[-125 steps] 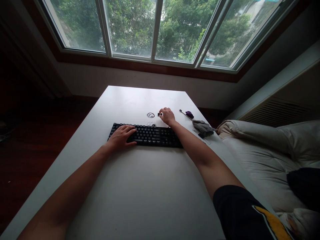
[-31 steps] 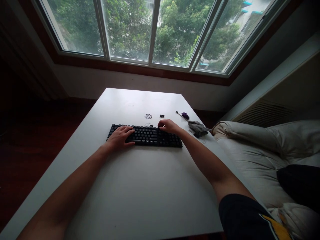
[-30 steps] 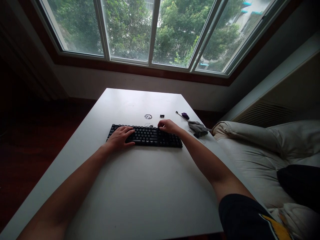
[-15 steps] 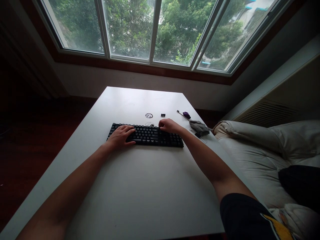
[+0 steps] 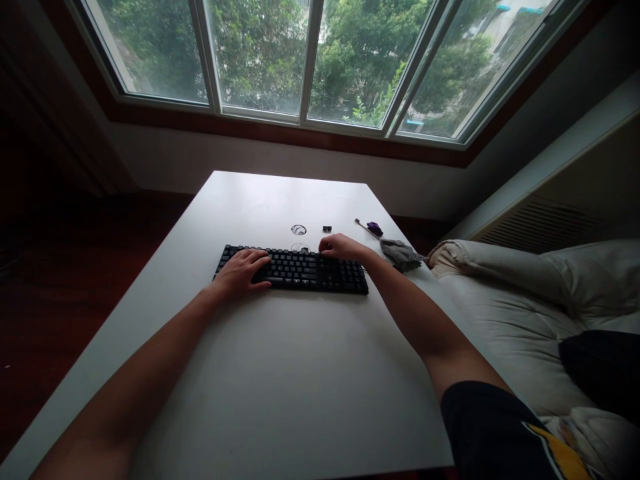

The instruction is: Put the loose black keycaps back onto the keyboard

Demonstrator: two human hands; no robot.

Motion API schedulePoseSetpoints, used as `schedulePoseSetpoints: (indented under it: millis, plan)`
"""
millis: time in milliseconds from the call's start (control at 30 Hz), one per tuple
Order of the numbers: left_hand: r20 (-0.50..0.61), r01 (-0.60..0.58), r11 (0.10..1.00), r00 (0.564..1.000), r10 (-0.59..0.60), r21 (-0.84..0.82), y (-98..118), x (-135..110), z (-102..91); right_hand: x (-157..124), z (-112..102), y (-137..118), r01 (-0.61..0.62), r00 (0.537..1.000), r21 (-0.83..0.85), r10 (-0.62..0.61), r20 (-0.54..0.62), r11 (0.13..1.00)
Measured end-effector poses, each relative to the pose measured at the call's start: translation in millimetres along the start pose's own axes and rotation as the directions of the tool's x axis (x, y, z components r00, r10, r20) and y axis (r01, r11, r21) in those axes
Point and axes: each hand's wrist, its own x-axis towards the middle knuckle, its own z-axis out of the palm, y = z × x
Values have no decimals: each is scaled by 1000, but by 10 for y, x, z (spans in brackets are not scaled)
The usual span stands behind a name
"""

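A black keyboard [image 5: 295, 270] lies across the white table. Over its left end my left hand [image 5: 243, 270] rests, fingers stretched out on the keys and the thumb apart near the front edge. At the keyboard's back edge, right of the middle, my right hand [image 5: 343, 247] is closed with the fingertips pinched together. Whatever those fingertips hold, if anything, is hidden. Just behind the keyboard are small black pieces [image 5: 327, 229] that look like keycaps, and a round ring-like item [image 5: 299, 230].
To the right on the white table [image 5: 280, 373] lie a thin brush-like stick [image 5: 367, 227], a purple item [image 5: 375, 229] and a grey cloth [image 5: 401, 254]. A pale padded sofa [image 5: 500, 307] stands along the right side. Beyond the table is a window [image 5: 345, 67].
My right hand has shifted very slightly at the keyboard's back edge, still pinched. The left hand stays in place on the keys. The view has moved a little.
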Motion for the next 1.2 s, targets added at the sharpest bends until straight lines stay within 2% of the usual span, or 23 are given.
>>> schedulePoseSetpoints:
  millis: [167, 300, 367, 433, 500, 567, 633, 667, 733, 933, 1067, 1200]
  plan:
    - [-5, 3, 1000, 1000, -3, -21, -5, -1, 13, -40, 48, -148, 24, 999, -192, -31, -34, 981]
    - [-4, 3, 999, 1000, -3, -33, 5, 7, -1, -29, 82, -186, 70, 996, -276, -83, -37, 958]
    - [0, -2, 1000, 1000, 2, -31, 8, 12, -4, 4, 82, -112, 97, 993, -252, -109, -35, 963]
    - [1, -5, 1000, 1000, 5, -23, 6, 16, 1, 52, 69, 23, 100, 995, -132, -101, -3, 986]
    - [-2, -7, 1000, 1000, 7, -15, 0, 17, 8, 114, 57, 188, 38, 999, 10, -38, -4, 999]
    - [-4, -7, 1000, 1000, 7, -11, -7, 16, 13, 193, 61, 340, -75, 981, 38, 81, -175, 996]
    - [-5, -8, 1000, 1000, 8, -13, -9, 14, 13, 287, 84, 452, -170, 906, -24, 146, -397, 985]
    - [-5, -8, 1000, 1000, 8, -15, -9, 12, 12, 339, 100, 490, -201, 869, -68, 146, -472, 977]
    - [-3, -7, 1000, 1000, 6, -13, -8, 9, 12, 445, 132, 541, -237, 839, -149, 125, -529, 960]
    - [2, 0, 1000, 1000, 0, -10, -5, 10, 11, 692, 150, 609, -265, 880, -272, 116, -460, 925]
    - [6, 5, 1000, 1000, -5, -19, 3, 14, -6, 693, 130, 580, -185, 911, -311, 44, -410, 932]
    - [8, 10, 1000, 1000, -9, -21, 9, 13, -12, 495, 128, 469, -94, 883, -266, -43, -467, 959]
